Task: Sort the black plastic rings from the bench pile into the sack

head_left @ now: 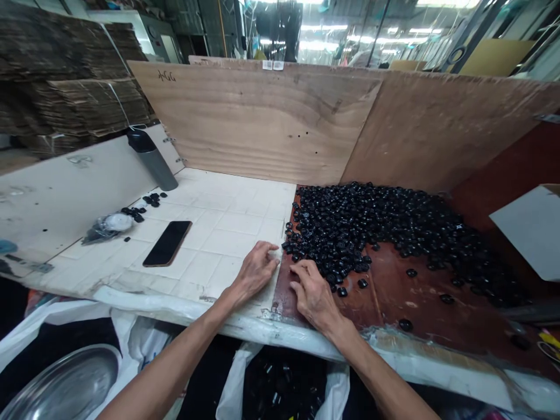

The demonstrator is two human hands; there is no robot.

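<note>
Many small glossy black plastic pieces, like caps, lie in a large pile [350,221] on the brown board right of the middle. My left hand [256,269] is over the right edge of the white surface, fingers loosely bent with a gap between thumb and forefinger. At the near left corner of the pile, my right hand [314,291] is over the brown board, its thumb and forefinger apart. I see nothing held in either hand. Below the table edge, between my forearms, a white-rimmed bag [231,385] holds more black pieces.
A phone [167,243] lies on the white surface [219,224]. Farther left are a plastic bag [107,227], several loose black pieces [151,199] and a grey bottle [154,160]. Wooden boards [262,122] wall the back. A white box [531,230] is at right, a metal bowl [65,385] lower left.
</note>
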